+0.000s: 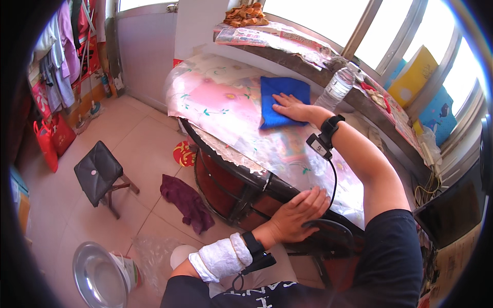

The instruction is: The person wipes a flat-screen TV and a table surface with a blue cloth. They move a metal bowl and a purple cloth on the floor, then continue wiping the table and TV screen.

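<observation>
My right hand [291, 109] lies flat on a folded blue cloth [269, 101], its palm down and fingers spread. The cloth rests on a table covered with a clear and floral plastic sheet [215, 101]. My left hand [298, 213] is at the table's near edge, fingers extended, holding nothing; whether its fingertips press the sheet is hard to tell. White fabric [221, 257] wraps my left forearm, and a black strap device [327, 134] sits on my right wrist.
A plastic water bottle [337, 88] stands beyond my right hand, near the newspaper-lined windowsill [277, 36]. Left on the floor are a folding stool [99, 171], a purple cloth [186, 204] and a metal basin [101, 275]. A dark screen [452, 210] is at right.
</observation>
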A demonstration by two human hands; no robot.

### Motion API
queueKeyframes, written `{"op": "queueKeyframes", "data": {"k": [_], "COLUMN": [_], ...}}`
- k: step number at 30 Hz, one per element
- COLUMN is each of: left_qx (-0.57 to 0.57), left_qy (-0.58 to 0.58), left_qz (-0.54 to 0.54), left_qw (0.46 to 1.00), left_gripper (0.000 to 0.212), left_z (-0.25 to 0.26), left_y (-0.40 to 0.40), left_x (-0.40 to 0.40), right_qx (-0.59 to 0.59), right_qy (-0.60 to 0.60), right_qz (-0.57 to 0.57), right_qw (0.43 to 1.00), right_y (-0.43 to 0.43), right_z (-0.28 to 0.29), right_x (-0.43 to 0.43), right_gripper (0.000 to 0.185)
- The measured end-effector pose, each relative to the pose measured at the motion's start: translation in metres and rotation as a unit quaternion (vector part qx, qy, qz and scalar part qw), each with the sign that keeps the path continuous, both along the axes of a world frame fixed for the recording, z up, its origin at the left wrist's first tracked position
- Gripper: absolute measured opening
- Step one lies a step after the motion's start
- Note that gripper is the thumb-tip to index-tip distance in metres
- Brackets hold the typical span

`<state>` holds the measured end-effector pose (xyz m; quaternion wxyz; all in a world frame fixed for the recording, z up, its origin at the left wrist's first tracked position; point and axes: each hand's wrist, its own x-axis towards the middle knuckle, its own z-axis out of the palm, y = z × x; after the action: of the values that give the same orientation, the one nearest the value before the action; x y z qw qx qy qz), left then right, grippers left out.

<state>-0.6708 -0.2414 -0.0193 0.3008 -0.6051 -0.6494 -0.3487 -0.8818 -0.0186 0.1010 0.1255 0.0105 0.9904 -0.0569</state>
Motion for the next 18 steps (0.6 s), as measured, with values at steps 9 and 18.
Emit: {"op": "queueKeyframes", "data": {"k": [9,18], "left_qx": [0.003,-0.039], "left_qy": [0.015,-0.008], "left_qz": [0.021,0.050], "left_qw": [1.000,0.998], "left_gripper": [0.070,0.062], "left_z": [0.003,0.024], "left_y": [-0.002,-0.056], "left_x": [0.002,-0.036], "right_qx": [0.014,0.038], "right_qy": [0.030,0.045], "right_qz": [-0.064,0.078], "right_qw": [0.997,0.995], "right_y": [-0.012,-0.075], "right_z": [-0.006,-0.005], "right_x": [0.001,0.123], "right_gripper": [0.082,0.072]}}
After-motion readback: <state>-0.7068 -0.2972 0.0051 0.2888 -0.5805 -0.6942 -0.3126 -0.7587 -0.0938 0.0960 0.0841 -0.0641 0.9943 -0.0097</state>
